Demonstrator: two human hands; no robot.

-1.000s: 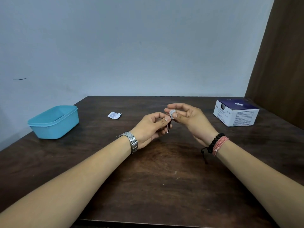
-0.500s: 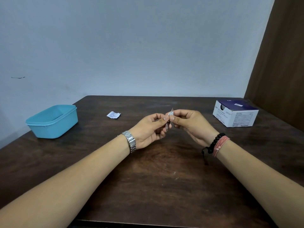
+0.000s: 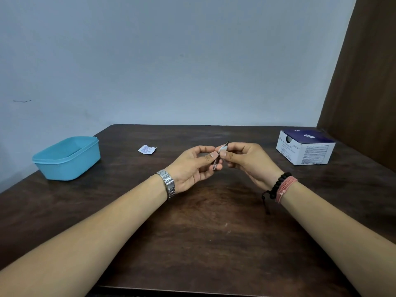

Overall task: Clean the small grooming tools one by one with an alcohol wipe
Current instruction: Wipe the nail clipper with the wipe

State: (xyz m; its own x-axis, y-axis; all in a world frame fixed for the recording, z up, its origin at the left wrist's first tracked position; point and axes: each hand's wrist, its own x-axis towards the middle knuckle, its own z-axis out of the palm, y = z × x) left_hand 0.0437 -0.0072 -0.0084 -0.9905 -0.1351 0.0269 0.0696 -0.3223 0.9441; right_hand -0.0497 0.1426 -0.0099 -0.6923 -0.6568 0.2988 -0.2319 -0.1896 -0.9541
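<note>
Above the middle of the dark wooden table [image 3: 203, 243], my left hand [image 3: 192, 166] pinches a small slim metal grooming tool [image 3: 216, 163], held nearly upright with its pointed tip up. My right hand [image 3: 246, 161] pinches a small white alcohol wipe [image 3: 222, 148] folded around the upper part of the tool. Only the tip and the lower end of the tool show; the rest is hidden by fingers and wipe.
A light blue plastic tub [image 3: 68, 157] stands at the left of the table. A torn white wipe wrapper [image 3: 146, 149] lies behind the hands to the left. A blue and white box [image 3: 304, 150] stands at the right, near a brown curtain [image 3: 364, 82].
The wipe in my right hand has slid along the tool, and the tool's tip now shows above the fingers. Both hands stay close together over the table's middle.
</note>
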